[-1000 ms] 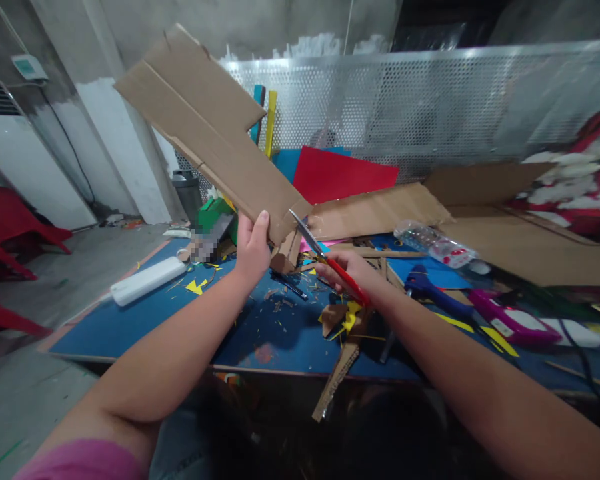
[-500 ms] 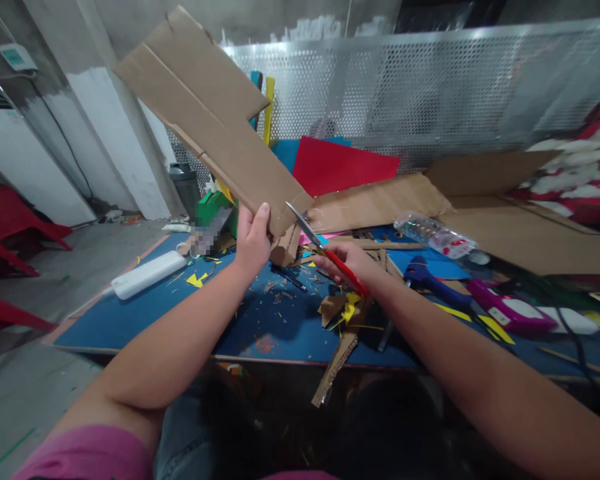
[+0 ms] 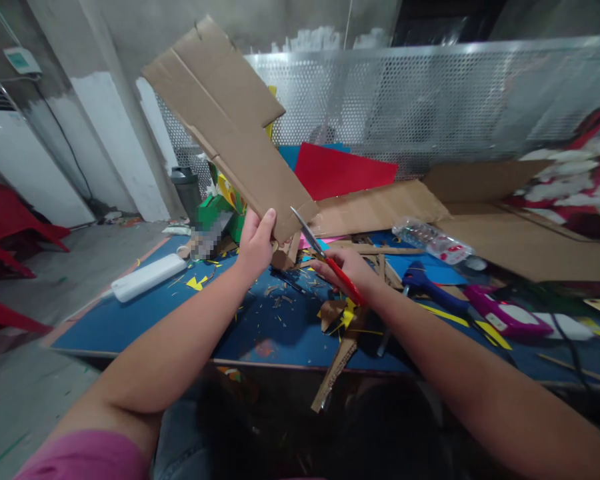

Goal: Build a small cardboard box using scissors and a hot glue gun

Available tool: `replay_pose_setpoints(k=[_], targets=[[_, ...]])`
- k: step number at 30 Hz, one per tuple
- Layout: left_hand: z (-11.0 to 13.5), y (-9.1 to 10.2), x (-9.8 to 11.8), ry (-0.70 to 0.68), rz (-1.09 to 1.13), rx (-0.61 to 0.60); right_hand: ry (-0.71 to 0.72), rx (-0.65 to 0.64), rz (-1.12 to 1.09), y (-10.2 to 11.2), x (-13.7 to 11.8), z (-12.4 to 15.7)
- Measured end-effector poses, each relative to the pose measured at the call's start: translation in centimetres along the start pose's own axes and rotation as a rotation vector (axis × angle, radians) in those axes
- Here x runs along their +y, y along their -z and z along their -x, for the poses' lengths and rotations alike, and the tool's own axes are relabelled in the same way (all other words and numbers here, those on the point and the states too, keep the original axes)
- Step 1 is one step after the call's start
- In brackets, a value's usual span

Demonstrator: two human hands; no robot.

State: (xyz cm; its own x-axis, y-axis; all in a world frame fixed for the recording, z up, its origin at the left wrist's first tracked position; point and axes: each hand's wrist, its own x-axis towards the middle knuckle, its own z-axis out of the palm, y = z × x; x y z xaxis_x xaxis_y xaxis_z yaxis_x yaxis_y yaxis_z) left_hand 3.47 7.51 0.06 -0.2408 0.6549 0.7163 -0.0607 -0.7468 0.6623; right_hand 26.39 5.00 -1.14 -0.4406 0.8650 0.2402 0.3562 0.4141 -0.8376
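My left hand [image 3: 257,241] pinches the lower end of a large, stepped piece of brown cardboard [image 3: 235,127], which tilts up and away to the left above the table. My right hand [image 3: 353,273] is closed around red-handled scissors [image 3: 314,239]. Their blades point up and left, with the tips at the right side of the cardboard's lower end; I cannot tell whether they touch it. Under my hands, cardboard and yellow scraps [image 3: 347,315] lie on the blue table [image 3: 180,330].
A white power strip [image 3: 149,276] lies at the left. On the right are a blue glue gun [image 3: 433,288], a purple-and-white device [image 3: 505,312], a clear plastic bottle [image 3: 433,241] and an opened cardboard box [image 3: 540,247]. A red sheet [image 3: 345,170] leans behind, before a perforated metal panel [image 3: 430,107].
The cardboard has shifted to the right and slightly down in view, with my left hand a little right. The scissors sit slightly lower beside its edge.
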Motion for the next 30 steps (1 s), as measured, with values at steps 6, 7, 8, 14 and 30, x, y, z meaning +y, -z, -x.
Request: replay_pose_setpoints(k=[6,7,8,14,30], targets=[[0.1,0.2,-0.1,0.015,0.009,-0.001,0.064,0.044,0.056,0.1,-0.1,-0.1],[0.1,0.2,-0.1,0.019,0.011,0.002,0.071,0.051,0.064,0.1,-0.1,-0.1],[0.2,0.2,-0.1,0.019,0.012,0.007,0.074,0.058,0.072,0.0,0.0,-0.1],[0.0,0.3,0.3,0.007,0.013,0.02,0.083,0.075,0.071,0.0,0.4,-0.3],[-0.4,0.4,0.2,0.147,0.013,-0.042,0.058,0.03,0.052,-0.2,1.1,-0.8]])
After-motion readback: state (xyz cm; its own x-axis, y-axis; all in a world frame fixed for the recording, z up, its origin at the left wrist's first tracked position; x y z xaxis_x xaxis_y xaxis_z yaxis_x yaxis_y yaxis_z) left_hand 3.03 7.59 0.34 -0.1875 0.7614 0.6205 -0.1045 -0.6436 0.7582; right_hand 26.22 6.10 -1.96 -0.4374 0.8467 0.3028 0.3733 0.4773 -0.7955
